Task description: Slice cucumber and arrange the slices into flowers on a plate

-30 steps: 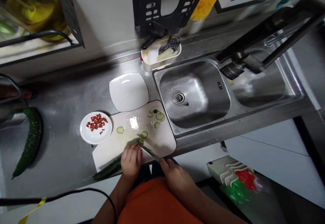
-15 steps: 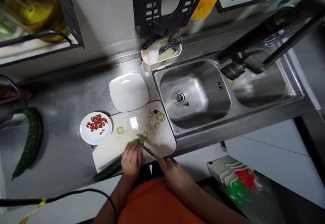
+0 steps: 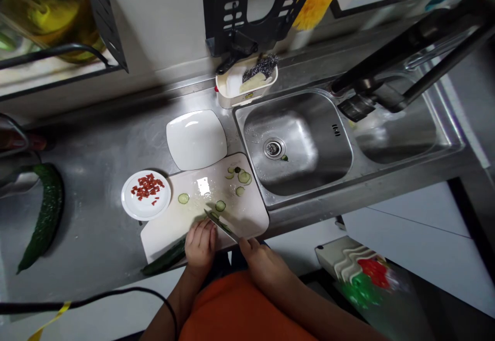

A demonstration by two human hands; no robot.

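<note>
My left hand (image 3: 200, 243) is closed over a dark green cucumber (image 3: 164, 257) lying along the near edge of a white cutting board (image 3: 247, 217). Its fingers cover the cucumber's cut end. In my right hand (image 3: 261, 261) is a knife (image 3: 222, 226), its blade pointing up and left, just beside my left fingertips. Some cut pieces lie under and beside the blade, partly hidden. Thin cucumber slices (image 3: 220, 205) are scattered over the board, with several more slices (image 3: 244, 177) near its far right corner.
A round white plate (image 3: 131, 209) of chopped red pieces (image 3: 147, 186) overlaps the board's left side. Behind the board sits a square white plate (image 3: 196, 140). Another cucumber (image 3: 44, 220) lies far left. The sink (image 3: 309, 171) is right, under a black faucet (image 3: 359, 106).
My right hand has shifted slightly left and the knife's tip has slid up and left, past my left fingertips. My left hand and the cucumber look unmoved.
</note>
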